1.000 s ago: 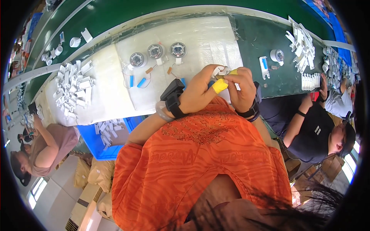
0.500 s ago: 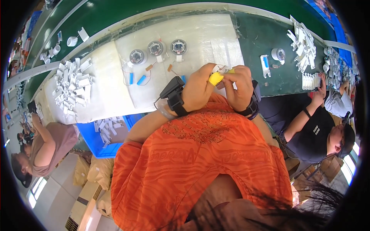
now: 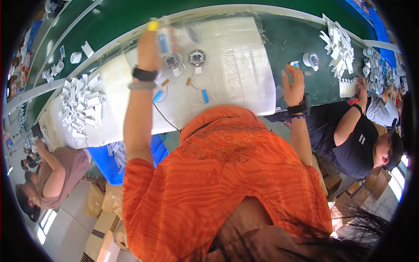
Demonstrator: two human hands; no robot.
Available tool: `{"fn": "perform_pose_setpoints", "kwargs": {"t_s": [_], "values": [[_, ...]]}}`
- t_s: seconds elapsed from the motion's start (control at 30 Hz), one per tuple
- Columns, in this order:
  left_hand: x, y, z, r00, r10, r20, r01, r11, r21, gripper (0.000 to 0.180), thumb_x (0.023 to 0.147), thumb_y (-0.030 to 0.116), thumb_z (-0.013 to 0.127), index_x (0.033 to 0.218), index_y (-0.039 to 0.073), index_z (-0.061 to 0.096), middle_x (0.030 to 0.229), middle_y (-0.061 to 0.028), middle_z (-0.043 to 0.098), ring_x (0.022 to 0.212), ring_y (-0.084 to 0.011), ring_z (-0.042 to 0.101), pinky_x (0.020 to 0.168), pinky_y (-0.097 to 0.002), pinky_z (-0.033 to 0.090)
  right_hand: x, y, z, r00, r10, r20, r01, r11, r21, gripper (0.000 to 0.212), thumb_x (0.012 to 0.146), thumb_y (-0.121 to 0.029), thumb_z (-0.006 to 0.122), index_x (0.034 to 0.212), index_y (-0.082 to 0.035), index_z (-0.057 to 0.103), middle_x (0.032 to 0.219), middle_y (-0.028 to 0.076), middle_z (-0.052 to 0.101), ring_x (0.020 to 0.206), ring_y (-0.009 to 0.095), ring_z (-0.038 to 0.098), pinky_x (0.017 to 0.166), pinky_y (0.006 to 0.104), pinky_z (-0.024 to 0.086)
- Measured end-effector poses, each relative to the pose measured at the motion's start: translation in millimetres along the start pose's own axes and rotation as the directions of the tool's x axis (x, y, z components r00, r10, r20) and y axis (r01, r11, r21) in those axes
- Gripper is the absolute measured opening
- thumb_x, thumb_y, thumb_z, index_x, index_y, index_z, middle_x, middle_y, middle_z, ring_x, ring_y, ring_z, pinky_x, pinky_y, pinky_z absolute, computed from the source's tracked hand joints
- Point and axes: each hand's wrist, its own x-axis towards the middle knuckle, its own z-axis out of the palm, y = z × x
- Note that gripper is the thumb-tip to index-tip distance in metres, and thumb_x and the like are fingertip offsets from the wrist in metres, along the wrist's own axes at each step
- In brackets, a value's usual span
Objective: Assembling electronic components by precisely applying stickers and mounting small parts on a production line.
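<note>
My left hand [image 3: 148,50] is stretched to the far left of the white mat, with a yellow cover at a fingertip. Its fingers are closed on a round white unit [image 3: 187,37] with a blue battery cell [image 3: 163,43] beside it, both smeared by motion. My right hand [image 3: 294,85] hovers over the green tabletop at the right, holding nothing, with thumb and fingers apart. Just beyond its fingertips lies a white holder with a blue cell [image 3: 295,64], partly covered by the hand. Two round grey-white units [image 3: 171,60] sit on the mat, wired to blue cells [image 3: 205,96].
White plastic parts [image 3: 83,102] are heaped at the left, and more [image 3: 338,46] at the far right. A round white unit [image 3: 310,60] stands beyond my right hand. Below the table edge is a blue bin [image 3: 107,163]. Co-workers sit on both sides, one reaching to a row of white parts [image 3: 348,88].
My hands have parted from the middle. The left has swung far left and lifted a round unit with its cell off the mat; the right has moved right and opened.
</note>
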Motion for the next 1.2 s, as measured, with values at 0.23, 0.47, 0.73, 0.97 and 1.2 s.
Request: {"fn": "perform_pose_setpoints", "kwargs": {"t_s": [0.23, 0.47, 0.73, 0.97, 1.2], "values": [[98.1, -18.5, -183.4, 0.925, -0.032, -0.378, -0.109, 0.932, -0.346, 0.045, 0.098, 0.037, 0.045, 0.112, -0.004, 0.058, 0.101, -0.0192, 0.066, 0.093, -0.0344, 0.066, 0.089, -0.0467, 0.053, -29.3, 103.2, -8.2, 0.953, 0.289, -0.094, -0.299, 0.947, -0.118, 0.031, 0.083, 0.000, 0.061, 0.114, -0.006, 0.059, 0.103, 0.015, 0.060, 0.096, 0.033, 0.060, 0.081, 0.0433, 0.048], [52.6, -35.5, -198.6, 0.857, 0.514, -0.029, 0.002, 0.052, 0.999, 0.042, 0.085, 0.024, 0.067, 0.117, -0.001, 0.058, 0.101, -0.0187, 0.065, 0.099, -0.0293, 0.066, 0.085, -0.0366, 0.053, -16.1, 141.0, -20.4, 0.994, 0.100, -0.055, -0.109, 0.694, -0.712, 0.028, 0.083, -0.016, 0.064, 0.111, -0.021, 0.064, 0.112, 0.008, 0.058, 0.107, 0.029, 0.056, 0.081, 0.0475, 0.046], [-60.0, -46.3, 11.2, 0.989, 0.071, 0.132, -0.110, 0.943, 0.313, 0.029, 0.092, 0.015, 0.052, 0.119, 0.007, 0.058, 0.110, -0.0040, 0.062, 0.095, -0.0162, 0.064, 0.078, -0.0297, 0.051, 24.9, 119.2, -36.6, 0.973, -0.126, 0.194, 0.226, 0.679, -0.698, 0.012, 0.084, -0.021, 0.064, 0.095, -0.018, 0.066, 0.096, 0.006, 0.063, 0.100, 0.027, 0.058, 0.084, 0.0451, 0.041], [-96.6, -84.2, 118.5, 0.786, 0.350, 0.510, -0.606, 0.598, 0.524, 0.074, 0.075, 0.024, 0.075, 0.138, 0.003, 0.042, 0.134, -0.0156, 0.047, 0.128, -0.0321, 0.042, 0.105, -0.0424, 0.037, 23.2, -34.3, -5.5, 0.920, 0.098, 0.379, -0.248, 0.894, 0.372, 0.011, 0.097, -0.008, 0.054, 0.103, 0.000, 0.060, 0.084, 0.001, 0.060, 0.077, 0.006, 0.057, 0.065, 0.0232, 0.048], [-107.9, -66.9, 124.6, 0.617, 0.332, 0.713, -0.780, 0.372, 0.503, 0.092, 0.060, 0.030, 0.081, 0.139, 0.005, 0.041, 0.134, -0.0171, 0.047, 0.128, -0.0355, 0.040, 0.110, -0.0498, 0.028, 20.0, -107.5, -6.7, 0.775, 0.168, 0.609, -0.599, 0.501, 0.624, 0.018, 0.098, -0.014, 0.055, 0.108, 0.001, 0.060, 0.085, 0.001, 0.062, 0.067, 0.004, 0.056, 0.057, 0.0193, 0.047]]}}
